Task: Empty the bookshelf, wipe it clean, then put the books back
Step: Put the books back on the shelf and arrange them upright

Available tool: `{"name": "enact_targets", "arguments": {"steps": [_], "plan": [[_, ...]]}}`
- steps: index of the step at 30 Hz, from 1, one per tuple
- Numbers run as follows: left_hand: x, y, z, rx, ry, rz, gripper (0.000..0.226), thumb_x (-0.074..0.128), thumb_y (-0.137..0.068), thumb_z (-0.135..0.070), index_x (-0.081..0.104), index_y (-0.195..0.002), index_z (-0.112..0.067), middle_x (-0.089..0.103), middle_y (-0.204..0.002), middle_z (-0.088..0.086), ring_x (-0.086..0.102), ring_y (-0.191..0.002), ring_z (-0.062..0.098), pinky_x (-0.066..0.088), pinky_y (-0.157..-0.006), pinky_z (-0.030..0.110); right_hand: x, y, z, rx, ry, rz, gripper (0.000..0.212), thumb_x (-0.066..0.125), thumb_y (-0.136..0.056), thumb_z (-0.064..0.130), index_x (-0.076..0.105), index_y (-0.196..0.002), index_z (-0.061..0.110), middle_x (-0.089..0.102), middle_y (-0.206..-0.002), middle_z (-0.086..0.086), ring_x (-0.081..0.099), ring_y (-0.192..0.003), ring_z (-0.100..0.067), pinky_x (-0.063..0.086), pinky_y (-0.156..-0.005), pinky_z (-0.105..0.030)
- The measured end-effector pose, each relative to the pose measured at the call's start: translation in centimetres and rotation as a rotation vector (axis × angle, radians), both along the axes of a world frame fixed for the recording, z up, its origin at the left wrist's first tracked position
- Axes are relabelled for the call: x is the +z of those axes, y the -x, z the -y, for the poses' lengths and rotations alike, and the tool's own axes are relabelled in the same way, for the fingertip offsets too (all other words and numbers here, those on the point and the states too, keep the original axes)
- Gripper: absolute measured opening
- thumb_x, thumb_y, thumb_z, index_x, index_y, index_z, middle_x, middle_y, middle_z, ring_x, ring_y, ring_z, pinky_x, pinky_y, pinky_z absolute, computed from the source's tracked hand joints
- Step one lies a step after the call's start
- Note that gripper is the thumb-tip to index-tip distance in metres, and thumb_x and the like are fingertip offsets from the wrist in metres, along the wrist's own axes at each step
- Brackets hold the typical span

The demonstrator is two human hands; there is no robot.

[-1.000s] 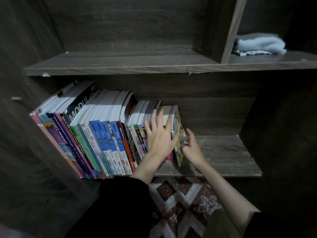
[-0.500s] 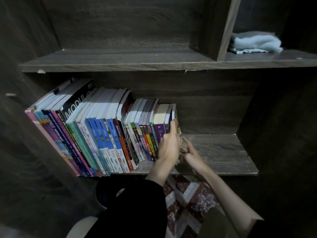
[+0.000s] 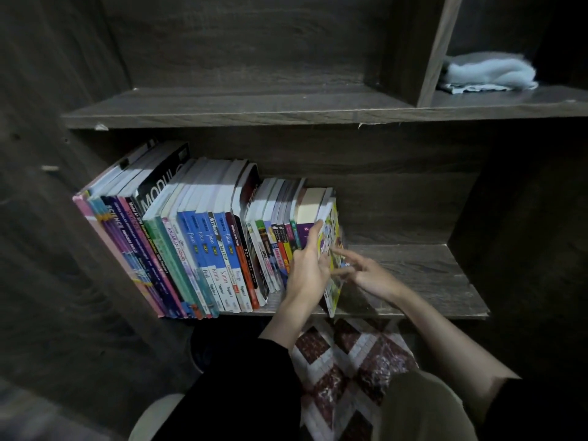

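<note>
1. Far to the left of the hands, a row of books [image 3: 191, 243] stands on the lower board of the bookshelf [image 3: 413, 275]. Spines face out, and the row leans left against the side wall.
2. The tall textbooks come first. Shorter paperbacks follow, running right up to the hands.
3. The left hand [image 3: 307, 272] comes up out of a black sleeve [image 3: 254, 383]. It lies against the spines of the last small books and the near edge of the yellow book [image 3: 331, 230].
4. Its fingers look fairly straight and point upward, pressing rather than clutching. I cannot tell from here whether the thumb hooks round the cover.
5. The yellow book sits between the 2 hands as the last one in the row. It is upright, and its lower corner sticks out past the front edge of the board.
6. The right hand [image 3: 369, 276] is just right of that book with its fingers [image 3: 342, 253] loosely spread. The longest touches the bright cover, and the hand holds nothing.
7. Right of the grip, the lower board is bare wood.
8. Below the hands lies a patterned mat [image 3: 346, 364].
9. Well above and to the right of the grip, a folded pale cloth [image 3: 486, 73] rests in the upper right compartment.
</note>
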State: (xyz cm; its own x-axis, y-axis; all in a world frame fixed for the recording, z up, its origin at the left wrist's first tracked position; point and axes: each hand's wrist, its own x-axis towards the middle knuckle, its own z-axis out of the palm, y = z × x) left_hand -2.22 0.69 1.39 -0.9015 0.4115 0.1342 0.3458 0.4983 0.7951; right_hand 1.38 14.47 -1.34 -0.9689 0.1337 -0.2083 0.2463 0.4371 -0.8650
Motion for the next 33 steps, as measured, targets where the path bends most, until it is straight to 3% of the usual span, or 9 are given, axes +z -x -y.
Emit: {"name": "enact_targets", "arguments": {"steps": [2,4,6,9,13,16,20,27,33], "plan": [[1.2,-0.1,1.0,0.01,0.009,0.001,0.063,0.052,-0.094,-0.003,0.028,-0.147,-0.029,0.053,-0.063,-0.001,0.037,-0.039,0.005,0.03,-0.034,0.013,0.2,0.8,-0.1,-0.148,-0.03,-0.101,0.047,0.046,-0.082,-0.009,0.062,-0.112,0.024,0.071,-0.094,-0.006,0.063,-0.083,-0.013,0.051,-0.088,-0.033],[3.0,0.0,2.6,0.017,0.044,-0.016,0.062,0.054,-0.091,0.001,0.035,-0.144,-0.026,0.063,-0.079,0.006,0.04,-0.038,0.005,0.039,-0.035,0.018,0.9,1.9,0.0,-0.331,-0.122,-0.24,0.033,0.05,-0.083,-0.005,0.061,-0.093,0.024,0.068,-0.089,-0.005,0.062,-0.087,-0.022,0.047,-0.083,-0.029],[5.6,0.2,4.5,0.021,0.083,-0.026,0.062,0.054,-0.086,0.005,0.041,-0.14,-0.023,0.065,-0.09,0.005,0.049,-0.043,0.007,0.051,-0.044,0.028,2.1,3.1,0.4,-0.389,-0.276,-0.352,0.033,0.052,-0.084,-0.001,0.059,-0.111,0.016,0.064,-0.109,-0.009,0.057,-0.105,-0.026,0.042,-0.087,-0.028],[9.4,0.5,7.0,0.046,0.14,-0.052,0.051,0.053,-0.084,0.004,0.05,-0.129,-0.02,0.055,-0.079,-0.011,0.063,-0.059,0.013,0.058,-0.054,0.039,3.9,4.8,1.7,-0.142,-0.532,-0.392,0.069,0.053,-0.079,-0.001,0.035,-0.144,0.016,0.039,-0.147,-0.012,0.033,-0.135,-0.029,0.029,-0.11,-0.04],[12.4,0.7,9.1,0.147,0.193,-0.149,0.05,0.051,-0.08,0.002,0.054,-0.124,-0.023,0.06,-0.079,-0.002,0.061,-0.055,0.013,0.052,-0.046,0.029,4.5,6.2,3.5,0.233,-0.764,-0.245,0.09,0.048,-0.079,0.0,0.006,-0.152,0.032,0.001,-0.161,0.005,0.002,-0.147,-0.022,0.014,-0.117,-0.044],[12.9,0.5,9.9,0.178,0.209,-0.176,0.055,0.052,-0.079,0.001,0.051,-0.127,-0.026,0.059,-0.076,0.004,0.058,-0.052,0.013,0.04,-0.037,0.022,4.5,5.9,3.4,0.231,-0.778,-0.24,0.09,0.046,-0.08,-0.003,0.008,-0.151,0.037,-0.002,-0.16,0.012,-0.002,-0.147,-0.015,0.025,-0.113,-0.036],[13.3,0.3,10.1,0.19,0.137,-0.22,0.055,0.058,-0.079,0.003,0.053,-0.127,-0.025,0.062,-0.071,-0.002,0.06,-0.052,0.014,0.052,-0.05,0.034,3.4,4.8,2.1,0.165,-0.772,-0.325,0.087,0.05,-0.082,0.002,0.01,-0.149,0.039,-0.001,-0.159,0.017,-0.001,-0.146,-0.007,0.041,-0.104,-0.036],[13.7,0.9,7.7,0.17,0.006,-0.325,0.054,0.058,-0.08,-0.001,0.053,-0.126,-0.028,0.06,-0.083,-0.005,0.051,-0.103,0.019,0.045,-0.071,0.028,2.4,3.1,0.0,0.123,-0.68,-0.368,0.082,0.057,-0.084,0.01,0.014,-0.149,0.038,0.002,-0.159,0.016,0.0,-0.146,-0.006,0.036,-0.107,-0.036],[12.9,1.8,4.3,0.182,0.06,-0.4,0.059,0.047,-0.08,0.002,0.047,-0.133,-0.024,0.057,-0.097,0.005,0.039,-0.08,0.015,0.037,-0.067,0.028,2.3,2.5,-0.2,0.103,-0.654,-0.374,0.082,0.057,-0.084,0.007,0.015,-0.149,0.036,0.002,-0.159,0.016,-0.001,-0.146,-0.007,0.039,-0.102,-0.039]]}}
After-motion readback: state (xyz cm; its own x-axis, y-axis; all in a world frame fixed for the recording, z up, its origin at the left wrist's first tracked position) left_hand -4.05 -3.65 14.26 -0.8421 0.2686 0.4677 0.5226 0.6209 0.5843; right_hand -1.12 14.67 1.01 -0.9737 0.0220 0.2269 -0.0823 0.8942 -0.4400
